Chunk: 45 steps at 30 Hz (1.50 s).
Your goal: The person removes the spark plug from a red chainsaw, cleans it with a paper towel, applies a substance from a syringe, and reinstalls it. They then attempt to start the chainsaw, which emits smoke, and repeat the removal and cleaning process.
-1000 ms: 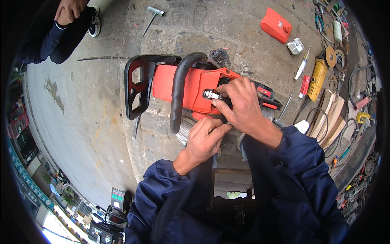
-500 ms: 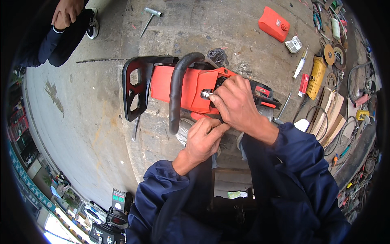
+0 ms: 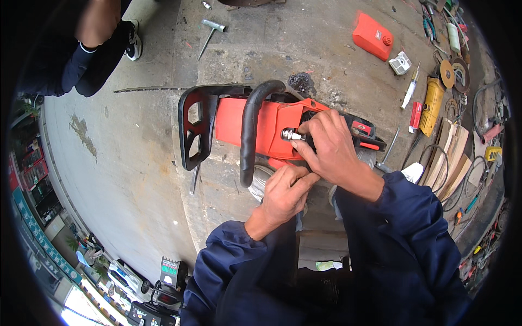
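Note:
An orange chainsaw [image 3: 231,122] with a black wrapped front handle [image 3: 250,136] lies on the concrete before me. A spark plug [image 3: 292,134], metal with a white body, shows at the saw's near side. Thumb and fingers of my right hand [image 3: 334,146] close around the plug's white end; something dark lies under these fingers. Below it, against the saw's lower edge, my left hand [image 3: 285,193] is curled with the thumb pressed to the fingers. What it grips, if anything, is hidden.
A T-shaped wrench [image 3: 211,33] lies beyond the saw. Off to the right are a red tank-like part [image 3: 373,37], a syringe [image 3: 411,88], a yellow angle grinder [image 3: 433,103] and wood pieces [image 3: 447,155]. Another person's hand [image 3: 99,24] is at upper left.
The whole view has shifted, so the scene sits further right and lower. My right fingers have slid back slightly, baring more of the spark plug's white body. My left hand keeps its curl.

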Motion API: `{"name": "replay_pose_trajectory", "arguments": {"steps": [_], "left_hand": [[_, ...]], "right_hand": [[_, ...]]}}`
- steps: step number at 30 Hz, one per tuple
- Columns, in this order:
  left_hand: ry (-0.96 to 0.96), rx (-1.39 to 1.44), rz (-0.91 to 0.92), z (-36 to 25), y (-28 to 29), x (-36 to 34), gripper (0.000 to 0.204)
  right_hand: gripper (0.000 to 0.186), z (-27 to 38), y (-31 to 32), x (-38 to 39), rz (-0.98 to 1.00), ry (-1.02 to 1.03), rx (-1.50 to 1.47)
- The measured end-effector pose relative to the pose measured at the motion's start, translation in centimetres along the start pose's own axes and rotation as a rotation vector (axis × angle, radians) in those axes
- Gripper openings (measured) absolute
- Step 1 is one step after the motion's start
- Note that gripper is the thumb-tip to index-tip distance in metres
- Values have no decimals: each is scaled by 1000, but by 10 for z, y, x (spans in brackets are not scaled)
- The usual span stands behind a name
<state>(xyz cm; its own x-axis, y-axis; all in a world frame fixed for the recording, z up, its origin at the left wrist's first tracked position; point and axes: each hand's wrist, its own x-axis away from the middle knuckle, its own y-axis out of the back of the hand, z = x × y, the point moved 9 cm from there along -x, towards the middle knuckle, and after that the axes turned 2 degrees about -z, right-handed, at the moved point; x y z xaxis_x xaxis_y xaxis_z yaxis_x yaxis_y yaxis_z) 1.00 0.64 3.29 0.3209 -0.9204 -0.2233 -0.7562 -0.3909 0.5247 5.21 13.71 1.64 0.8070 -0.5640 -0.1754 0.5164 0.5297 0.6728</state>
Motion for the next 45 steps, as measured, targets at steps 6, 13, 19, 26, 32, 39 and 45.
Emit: {"name": "replay_pose_trajectory", "arguments": {"steps": [6,13,19,26,32,39,45], "left_hand": [[8,-16,4,0,1,-1,33],[-5,-9,-3,0,-1,1,38],[-12,-1,-1,-2,-1,-2,39],[-3,-15,13,0,-3,1,38],[22,-11,5,1,-2,0,34],[5,1,6,-1,-1,2,39],[-1,-7,10,-2,-2,1,39]], "right_hand": [[23,6,-5,-4,54,55,55],[17,4,-2,-3,26,22,-14],[20,3,2,-3,-25,35,5],[22,5,-4,-1,35,65,57],[24,4,-5,-3,41,35,26],[24,4,2,-4,-38,29,10],[20,5,-2,-4,-3,33,20]]}}
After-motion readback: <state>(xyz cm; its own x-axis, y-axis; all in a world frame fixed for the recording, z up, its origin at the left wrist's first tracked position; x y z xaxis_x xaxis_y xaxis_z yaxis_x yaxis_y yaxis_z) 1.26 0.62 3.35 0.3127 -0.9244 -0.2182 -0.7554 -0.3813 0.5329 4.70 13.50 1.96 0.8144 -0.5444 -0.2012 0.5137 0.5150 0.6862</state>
